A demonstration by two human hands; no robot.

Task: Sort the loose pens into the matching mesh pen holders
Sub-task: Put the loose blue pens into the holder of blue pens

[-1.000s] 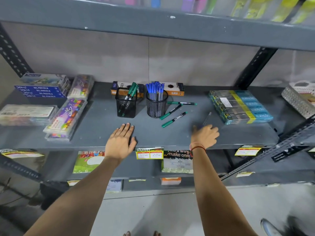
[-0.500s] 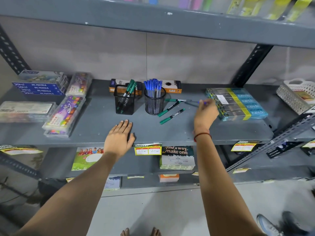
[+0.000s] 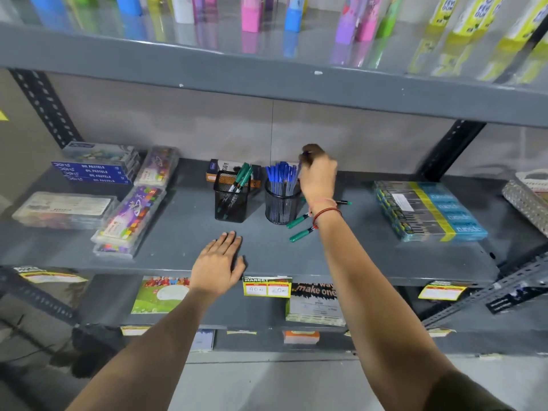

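Two black mesh holders stand mid-shelf. The square holder (image 3: pixel 231 200) holds green pens. The round holder (image 3: pixel 280 206) is packed with blue-capped pens (image 3: pixel 280 173). My right hand (image 3: pixel 318 176) hovers over the round holder's right rim, fingers pinched on a blue pen (image 3: pixel 300 167) that points down into it. Loose green pens lie to the right of that holder: one (image 3: pixel 297 221) near its base, one (image 3: pixel 302 234) closer to me, and a third (image 3: pixel 344 202) mostly hidden behind my wrist. My left hand (image 3: pixel 219 264) rests flat on the shelf's front edge, holding nothing.
Oil pastel boxes (image 3: pixel 92 170) and crayon packs (image 3: pixel 130 218) fill the shelf's left side. A stack of blue-and-yellow pen packs (image 3: pixel 427 210) lies at the right, a white basket (image 3: pixel 530 194) beyond it. Small boxes (image 3: pixel 221 169) sit behind the holders. The upper shelf (image 3: pixel 267 75) overhangs.
My right hand picked a blue pen up from the shelf at the right, carried it left and up, and now holds it over the round holder. My left hand stayed put.
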